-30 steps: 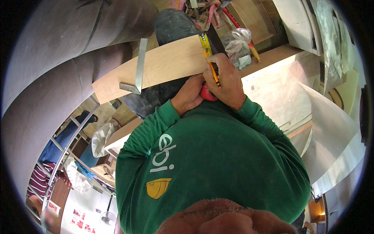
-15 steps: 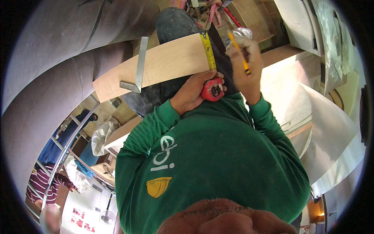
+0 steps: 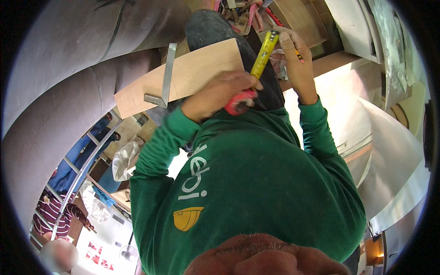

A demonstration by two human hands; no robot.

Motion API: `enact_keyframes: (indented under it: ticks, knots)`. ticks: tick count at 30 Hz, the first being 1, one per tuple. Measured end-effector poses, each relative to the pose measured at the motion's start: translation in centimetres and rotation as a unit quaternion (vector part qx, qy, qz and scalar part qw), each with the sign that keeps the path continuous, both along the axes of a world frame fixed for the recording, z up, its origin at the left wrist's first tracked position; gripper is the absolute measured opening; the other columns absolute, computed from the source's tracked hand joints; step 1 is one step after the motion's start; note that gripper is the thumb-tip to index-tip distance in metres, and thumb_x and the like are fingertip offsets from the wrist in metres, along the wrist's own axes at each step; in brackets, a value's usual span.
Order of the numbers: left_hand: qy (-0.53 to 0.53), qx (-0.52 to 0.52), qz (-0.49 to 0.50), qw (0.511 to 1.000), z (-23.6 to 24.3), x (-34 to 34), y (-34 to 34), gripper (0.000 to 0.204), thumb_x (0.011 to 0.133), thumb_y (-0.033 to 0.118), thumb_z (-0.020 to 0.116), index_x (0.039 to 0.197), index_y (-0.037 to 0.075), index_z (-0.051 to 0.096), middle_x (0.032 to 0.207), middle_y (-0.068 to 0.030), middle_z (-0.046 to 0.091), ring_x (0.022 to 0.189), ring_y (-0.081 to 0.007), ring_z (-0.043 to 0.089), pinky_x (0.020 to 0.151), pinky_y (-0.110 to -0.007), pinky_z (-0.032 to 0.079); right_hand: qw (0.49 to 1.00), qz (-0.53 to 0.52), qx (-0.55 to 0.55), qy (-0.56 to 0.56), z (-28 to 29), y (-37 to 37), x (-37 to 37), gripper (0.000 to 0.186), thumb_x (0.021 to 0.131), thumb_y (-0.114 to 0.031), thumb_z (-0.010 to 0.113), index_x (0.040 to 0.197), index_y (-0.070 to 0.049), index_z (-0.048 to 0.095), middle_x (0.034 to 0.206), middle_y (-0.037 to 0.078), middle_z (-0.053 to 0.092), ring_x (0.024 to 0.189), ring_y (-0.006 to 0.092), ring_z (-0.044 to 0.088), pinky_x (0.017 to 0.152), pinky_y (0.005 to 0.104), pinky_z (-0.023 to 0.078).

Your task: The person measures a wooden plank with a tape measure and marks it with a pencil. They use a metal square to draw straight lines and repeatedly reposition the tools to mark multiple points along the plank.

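Observation:
My left hand, slightly blurred, grips a red tape measure. Its yellow blade sticks out up and to the right, past the board's end. My right hand is beside the blade's hooked tip, thumb close against it; whether it pinches the tip I cannot tell. A yellow pencil is held in that hand, mostly hidden, with its back end showing. Across my dark-trousered legs lies a thin light wooden board with faint cross lines. A metal try square rests on the board's left part.
Large grey curved padded surfaces fill the upper left. A metal ladder stands at lower left, with people beyond it. Tools lie heaped beyond my knees. White panels stand at right.
The tape measure has lifted off the board's right end, and its blade now slants up and right. My left hand has turned over the case. The pencil has swung back within my right hand.

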State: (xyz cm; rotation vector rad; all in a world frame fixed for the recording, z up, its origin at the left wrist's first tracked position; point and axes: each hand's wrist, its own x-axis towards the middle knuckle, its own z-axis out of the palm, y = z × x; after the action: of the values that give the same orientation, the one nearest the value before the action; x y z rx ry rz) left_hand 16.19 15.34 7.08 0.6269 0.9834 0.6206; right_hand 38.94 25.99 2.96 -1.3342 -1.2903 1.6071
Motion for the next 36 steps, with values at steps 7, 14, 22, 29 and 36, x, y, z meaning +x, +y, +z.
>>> enact_keyframes:
  ticks: [7,14,22,29,36]
  knots:
    - [0.477,0.346,-0.333,0.736,3.8,-10.4,7.0,0.028,0.102,0.027,0.072,0.117,0.005,0.083,0.112,-0.0173,0.081,0.101,-0.0404,0.078,0.09,-0.05,0.062,0.984,0.055,-0.149,0.077,-0.6,-2.5,2.7,0.038,0.117,-0.033,0.066,0.137,-0.001,0.072,0.116,0.008,0.076,0.101,0.0169,0.076,0.087,0.0311,0.064]
    - [0.484,0.39,-0.453,0.639,1.6,-8.5,12.3,0.02,0.093,0.024,0.077,0.104,0.009,0.085,0.101,-0.0172,0.081,0.096,-0.04,0.079,0.082,-0.051,0.063,0.987,0.133,-0.088,0.0,0.8,-7.4,1.1,0.031,0.115,-0.026,0.069,0.136,-0.002,0.071,0.122,0.009,0.074,0.098,0.0157,0.076,0.084,0.0299,0.063]
    - [0.494,0.386,-0.518,0.582,-1.5,-5.8,15.5,0.023,0.081,0.021,0.082,0.101,0.009,0.085,0.092,-0.0172,0.08,0.086,-0.04,0.078,0.076,-0.051,0.063,0.989,0.116,-0.082,-0.025,1.0,-7.1,1.3,0.032,0.114,-0.026,0.072,0.134,-0.002,0.071,0.124,0.012,0.075,0.1,0.016,0.075,0.086,0.0317,0.061]
    - [0.52,0.443,-0.517,0.515,-1.2,-3.2,16.9,0.02,0.095,0.023,0.072,0.1,0.008,0.084,0.093,-0.0137,0.081,0.09,-0.0314,0.077,0.095,-0.07,0.039,0.985,0.161,0.041,-0.042,-0.5,-8.4,0.1,0.024,0.108,-0.018,0.079,0.123,-0.002,0.07,0.11,0.015,0.076,0.097,0.0191,0.074,0.088,0.0343,0.058]
    - [0.506,0.335,-0.623,0.493,2.0,-1.7,18.7,0.02,0.093,0.028,0.078,0.091,0.008,0.08,0.084,-0.013,0.073,0.08,-0.0296,0.068,0.08,-0.06,0.045,0.974,0.175,0.119,-0.082,0.7,-8.8,-0.8,0.022,0.105,-0.011,0.082,0.119,-0.003,0.067,0.104,0.013,0.076,0.096,0.0212,0.076,0.087,0.037,0.06]
